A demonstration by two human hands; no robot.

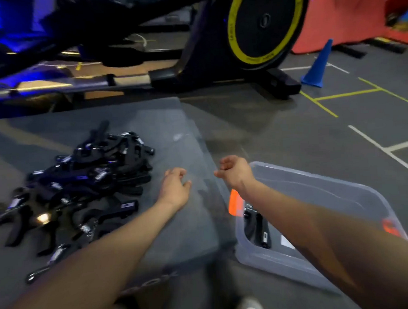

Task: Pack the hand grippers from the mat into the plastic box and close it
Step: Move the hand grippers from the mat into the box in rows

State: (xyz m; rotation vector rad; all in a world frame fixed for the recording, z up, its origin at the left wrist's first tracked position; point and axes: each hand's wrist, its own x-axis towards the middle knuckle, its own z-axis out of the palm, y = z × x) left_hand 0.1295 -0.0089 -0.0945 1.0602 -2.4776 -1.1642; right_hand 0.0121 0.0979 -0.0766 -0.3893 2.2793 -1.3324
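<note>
Far left: pile of black hand grippers (80,190) sitting on the grey mat (182,225), handles tangled, springs showing. Looks like nearly the whole lot is waiting there.

Left hand (175,189) is hovering over bare mat just right of the pile, palm down, fingers (175,173) loosely curled and apart, holding nothing. Not touching any gripper.

Right hand (234,173) is hanging past the mat's right edge, near the far-left corner of the plastic box (328,191), fingers (223,164) curled in, thumb out, nothing visible in it. The forearm is crossing over the box.

Plastic box is sitting on the floor (314,130) right of the mat, touching or just beside its edge, open. At least one gripper in box (257,226) is lying against the left wall; the rest of the interior is partly hidden by the arm. Orange latches (234,203) are showing on the rim. No lid in view.

Judging progress: barely started. A gripper or so packed, the pile left to move, then lid on and latched.

Text: small labels on the gripper handles, a white sticker in the box and embossed lettering on the mat's front edge, all too blurred to read. Printing on the exercise machine (251,28) flywheel's yellow ring isn't legible either.
</note>
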